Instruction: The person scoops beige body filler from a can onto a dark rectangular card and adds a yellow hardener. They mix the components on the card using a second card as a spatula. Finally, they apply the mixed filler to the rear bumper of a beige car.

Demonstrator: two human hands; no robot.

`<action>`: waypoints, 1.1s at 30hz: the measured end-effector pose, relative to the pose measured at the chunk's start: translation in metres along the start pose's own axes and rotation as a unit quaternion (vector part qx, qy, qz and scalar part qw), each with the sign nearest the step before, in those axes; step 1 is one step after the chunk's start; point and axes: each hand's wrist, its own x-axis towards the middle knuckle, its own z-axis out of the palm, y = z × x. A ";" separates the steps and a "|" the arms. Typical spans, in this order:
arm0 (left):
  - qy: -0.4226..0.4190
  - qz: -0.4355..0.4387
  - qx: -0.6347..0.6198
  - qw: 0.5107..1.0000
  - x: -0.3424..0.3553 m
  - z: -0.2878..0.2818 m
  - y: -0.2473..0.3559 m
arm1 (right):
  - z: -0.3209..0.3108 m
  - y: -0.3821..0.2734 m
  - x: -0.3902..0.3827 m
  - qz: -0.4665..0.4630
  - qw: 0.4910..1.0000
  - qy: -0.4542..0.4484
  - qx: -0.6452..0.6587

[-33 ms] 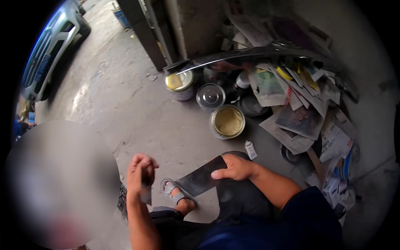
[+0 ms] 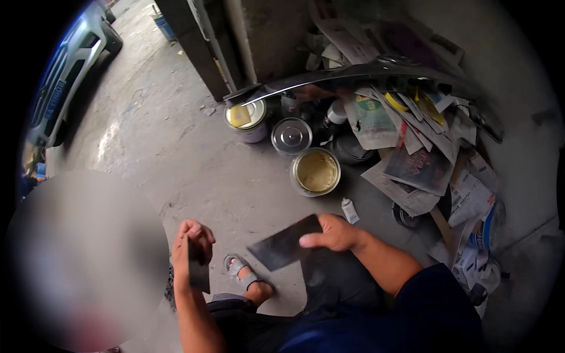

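Head view: I observe a scuffed, stained floor (image 2: 170,150). Right hand (image 2: 336,234), fingers clamped on a dark plate (image 2: 281,245) held between both hands; left hand (image 2: 182,250), fingers closed on a second plate (image 2: 199,275). Ahead: open tin (image 2: 293,180), piled papers (image 2: 415,170); far left, a car (image 2: 69,76).

scuffed grey floor (image 2: 176,153) I watch remotely below a dark upright post (image 2: 191,50), brownish upright surface (image 2: 268,38) just right of the post, pale glare (image 2: 109,138) to its left, car (image 2: 73,65) farther left
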 end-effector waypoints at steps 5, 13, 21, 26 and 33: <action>-0.013 -0.004 0.123 0.992 0.000 -0.004 -0.013 | -0.069 0.003 -0.021 0.015 0.942 0.307 -0.134; 0.018 -0.022 0.318 0.948 0.016 0.008 -0.049 | -0.130 0.081 0.051 0.092 0.789 0.336 -0.506; -0.081 0.055 0.607 0.789 0.099 0.024 -0.144 | -0.142 0.114 0.113 0.243 0.760 0.308 -0.519; -0.140 -0.005 0.594 0.792 0.123 0.087 -0.199 | -0.152 0.139 0.125 0.227 0.774 0.357 -0.471; -0.130 -0.068 0.423 0.894 0.149 0.096 -0.253 | -0.167 0.163 0.132 0.131 0.807 0.305 -0.488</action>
